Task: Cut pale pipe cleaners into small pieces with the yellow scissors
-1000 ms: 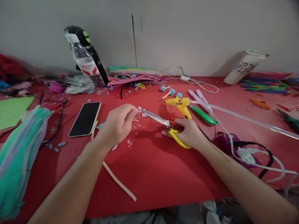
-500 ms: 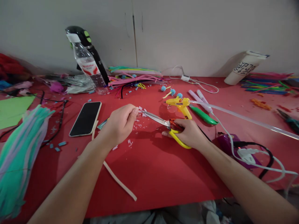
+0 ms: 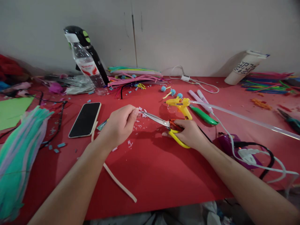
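My right hand (image 3: 187,132) grips a pair of scissors (image 3: 158,119) by the yellow and orange handles, the blades pointing left. Their tips reach the fingertips of my left hand (image 3: 122,122), where thumb and forefinger are pinched together. Whatever the pinch holds is mostly hidden; a tiny pale pink bit shows at its edge. Small pink scraps (image 3: 144,114) lie on the red tabletop (image 3: 164,175) beneath the blade tips. A pale cord-like strip (image 3: 119,184) passes under my left wrist.
Left of my hands are a phone (image 3: 85,119) and teal and lilac pipe cleaners (image 3: 21,159). Bottles (image 3: 86,62) stand behind. A yellow glue gun (image 3: 179,104), a green-handled tool (image 3: 203,115), a purple power strip (image 3: 228,143) and white cables occupy the right side.
The view has shifted very slightly. Both hands and the scissors keep nearly the same pose, with the blades looking about as closed as before.
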Available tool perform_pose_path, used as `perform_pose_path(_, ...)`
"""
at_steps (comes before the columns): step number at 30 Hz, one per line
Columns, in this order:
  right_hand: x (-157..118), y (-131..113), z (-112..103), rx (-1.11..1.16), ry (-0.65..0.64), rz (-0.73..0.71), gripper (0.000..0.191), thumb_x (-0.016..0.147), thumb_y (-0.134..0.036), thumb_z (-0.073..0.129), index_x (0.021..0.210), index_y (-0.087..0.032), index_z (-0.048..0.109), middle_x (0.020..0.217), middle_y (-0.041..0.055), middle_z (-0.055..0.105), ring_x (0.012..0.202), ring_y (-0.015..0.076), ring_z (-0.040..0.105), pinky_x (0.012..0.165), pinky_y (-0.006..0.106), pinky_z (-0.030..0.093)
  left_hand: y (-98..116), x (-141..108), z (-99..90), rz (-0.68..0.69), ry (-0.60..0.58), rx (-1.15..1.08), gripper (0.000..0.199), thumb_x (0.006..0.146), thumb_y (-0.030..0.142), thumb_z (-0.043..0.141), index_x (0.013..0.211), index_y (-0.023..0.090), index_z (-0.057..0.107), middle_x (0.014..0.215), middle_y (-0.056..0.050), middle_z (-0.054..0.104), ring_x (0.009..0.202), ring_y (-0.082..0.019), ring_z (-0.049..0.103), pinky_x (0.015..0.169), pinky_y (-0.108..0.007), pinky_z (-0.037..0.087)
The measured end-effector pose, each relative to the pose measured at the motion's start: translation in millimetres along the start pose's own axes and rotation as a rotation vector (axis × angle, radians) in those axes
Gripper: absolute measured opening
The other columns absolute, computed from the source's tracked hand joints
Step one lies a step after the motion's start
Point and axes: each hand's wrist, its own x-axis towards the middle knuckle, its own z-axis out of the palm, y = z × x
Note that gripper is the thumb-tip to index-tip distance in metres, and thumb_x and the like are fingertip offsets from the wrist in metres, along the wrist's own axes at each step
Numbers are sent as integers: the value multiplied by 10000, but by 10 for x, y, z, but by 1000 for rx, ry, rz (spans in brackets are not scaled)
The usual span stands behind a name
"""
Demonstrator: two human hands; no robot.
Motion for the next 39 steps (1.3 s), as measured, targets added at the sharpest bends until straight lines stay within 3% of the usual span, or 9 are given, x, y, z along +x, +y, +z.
perform_pose_path(8,-19,-1,3,8,22,-5,541,642,-592,744,625,-202,369,601,-59,272,573,90,226,478,237,215,25,8,-12,4,24,16,308,994,288,381,698,202,369,600,29,425,549,-113,401,566,-286,311)
perform_pose_path(16,-22,-35,-6,3,-1,-18,614,627,-601,751,609,-208,280,598,-60,243,578,91,210,472,237,204,39,10,-6,-6,20,17,308,995,300,381,703,203,371,607,21,443,557,-120,417,559,-291,306)
perform_pose_path(30,-4,-12,25,-2,8,-30,629,641,-614,741,603,-205,264,590,-56,228,590,98,212,489,248,202,25,-1,14,-20,26,-13,311,997,314,378,707,202,398,591,29,432,543,-113,413,556,-289,311)
perform_pose_path(39,-37,-41,2,32,-3,12,542,637,-578,762,644,-203,371,609,-61,283,580,90,231,491,236,213,45,-4,21,-29,53,7,356,994,319,380,659,205,346,545,41,359,504,-108,359,526,-291,283)
